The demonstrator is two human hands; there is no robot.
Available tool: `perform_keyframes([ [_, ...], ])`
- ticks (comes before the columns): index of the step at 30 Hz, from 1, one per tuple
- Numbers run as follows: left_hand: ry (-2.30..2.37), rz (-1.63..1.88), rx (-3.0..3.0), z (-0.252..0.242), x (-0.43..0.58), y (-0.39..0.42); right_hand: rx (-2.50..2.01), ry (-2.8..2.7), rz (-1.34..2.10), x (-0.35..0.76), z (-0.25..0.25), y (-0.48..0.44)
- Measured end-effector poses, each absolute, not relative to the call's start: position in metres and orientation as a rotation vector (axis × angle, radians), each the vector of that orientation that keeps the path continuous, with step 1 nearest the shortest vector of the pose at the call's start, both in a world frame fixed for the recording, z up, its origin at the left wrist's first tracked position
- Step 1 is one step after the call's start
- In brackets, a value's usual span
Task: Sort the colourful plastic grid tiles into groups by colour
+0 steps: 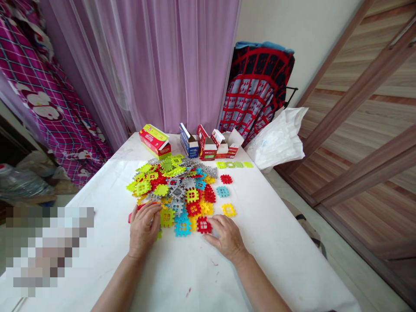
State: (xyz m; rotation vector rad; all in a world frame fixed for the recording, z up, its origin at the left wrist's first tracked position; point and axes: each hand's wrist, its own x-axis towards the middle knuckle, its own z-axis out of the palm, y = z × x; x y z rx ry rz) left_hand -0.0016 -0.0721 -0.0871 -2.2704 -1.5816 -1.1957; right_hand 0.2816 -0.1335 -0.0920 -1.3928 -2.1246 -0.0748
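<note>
A heap of plastic interlocking window blocks (177,193) in green, red, yellow, blue and grey lies on the white-covered table (175,273). My left hand (145,227) rests at its front left edge with bent fingers spread over some pieces, partly hiding a red one. A green window block (167,218) sits just right of those fingers. At the front right of the heap, my right hand (225,236) has thumb and fingers apart, their tips at the edge of a red window block (203,225). Beside it lies a blue window block (182,226).
Right of the heap lie single yellow (229,210), blue (222,191) and red (226,179) blocks and a row of green blocks (230,165). Behind stand a red-yellow box (155,142), a blue box (189,143) and open red boxes (207,148). A white bag (276,138) hangs at the right edge.
</note>
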Motion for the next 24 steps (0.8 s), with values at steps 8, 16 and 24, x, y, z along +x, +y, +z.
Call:
perform_keyframes([
  [8,-1.504,-1.166,-2.236,-0.084,-0.001,-0.076,-1.405,-2.17,-0.002,0.28,-0.089,-0.133],
  [16,-1.39,-1.211,-2.581,-0.059,0.051,-0.099,-1.35,-1.719,0.209,0.286,-0.099,-0.126],
  [24,-1.9,-0.872,-2.978,-0.042,0.106,-0.102,-1.291,-1.683,0.51,0.286,-0.099,-0.125],
])
